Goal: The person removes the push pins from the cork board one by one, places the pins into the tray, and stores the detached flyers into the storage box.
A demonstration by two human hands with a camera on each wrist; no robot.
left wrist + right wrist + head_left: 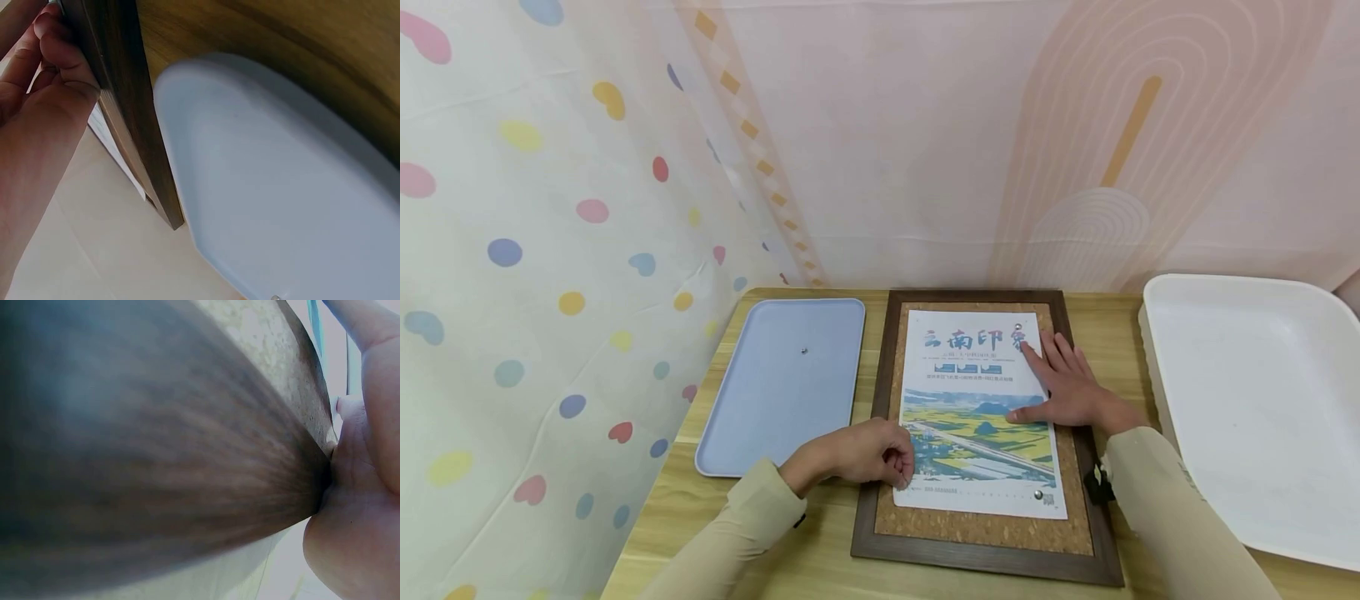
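Near the surface's front edge, left hand (857, 454) is curling its fingers at the poster's (977, 417) lower left corner; right hand (1067, 387) is pressing flat, fingers spread, on the poster.

Under my right hand (1071, 390) the poster (977, 412) is smooth printed paper with a faint sheen; it lies on rough, speckled cork (985, 529) — grainy and matt; the frame (868, 500) round it is dark wood with a visible grain, satin rather than glossy; the pins (1039, 495) look like shiny metal; the blue tray (778, 387) is smooth matt plastic; the white tray (1255, 412) likewise plastic; the table (820, 567) is pale wood-grain; the backdrop (587, 167) — soft, thin cloth.
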